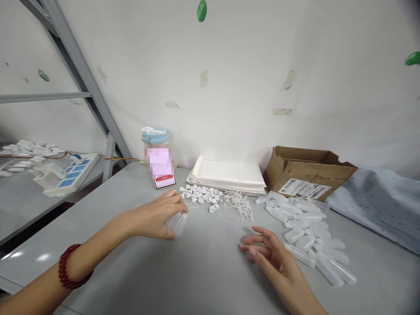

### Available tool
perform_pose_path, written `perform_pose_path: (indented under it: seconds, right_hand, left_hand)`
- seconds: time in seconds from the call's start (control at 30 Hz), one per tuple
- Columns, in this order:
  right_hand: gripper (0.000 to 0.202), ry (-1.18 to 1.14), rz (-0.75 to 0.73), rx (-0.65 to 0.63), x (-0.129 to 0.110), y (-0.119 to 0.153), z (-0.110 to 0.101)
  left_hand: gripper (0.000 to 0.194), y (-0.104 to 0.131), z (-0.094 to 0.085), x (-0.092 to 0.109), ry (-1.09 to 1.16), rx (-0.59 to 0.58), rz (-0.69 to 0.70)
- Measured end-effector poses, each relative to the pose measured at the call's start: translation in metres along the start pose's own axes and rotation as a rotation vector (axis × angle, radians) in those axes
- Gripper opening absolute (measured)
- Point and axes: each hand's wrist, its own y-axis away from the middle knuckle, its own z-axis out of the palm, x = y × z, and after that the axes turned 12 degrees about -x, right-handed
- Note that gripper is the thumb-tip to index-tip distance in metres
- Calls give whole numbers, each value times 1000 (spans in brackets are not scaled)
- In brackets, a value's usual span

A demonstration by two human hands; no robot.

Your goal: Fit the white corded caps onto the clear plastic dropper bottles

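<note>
My left hand [159,215], with a dark red bead bracelet on its wrist, holds a translucent plastic tube [177,224] between thumb and fingers, over the grey table. Whether it is one tube or two is hard to tell. On the right, my right hand [271,258] is held above the table with its fingers apart and nothing in them. Just beyond my left hand lie several small white caps [200,193]. White strings [240,204] lie in a tangle to the right of the caps. A heap of translucent tubes [305,217] spreads beside my right hand.
Behind the caps lies a stack of white sheets or bags [229,174]. A cardboard box [310,173] stands at the back right, beside light blue cloth [377,201]. A phone [162,168] leans against a blue-lidded cup [155,135]. A power strip [72,174] is far left.
</note>
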Motion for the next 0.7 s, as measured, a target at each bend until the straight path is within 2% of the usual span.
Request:
perform_pose_path:
  seconds: [0.37,0.7]
  right_hand:
    - [47,19,15,13,-2,0,-1]
    - [45,12,8,39,-3,0,-2]
  left_hand:
    - [49,-1,-3,-1,17,-32,-23]
    - [43,-2,-2,-1,34,-62,-25]
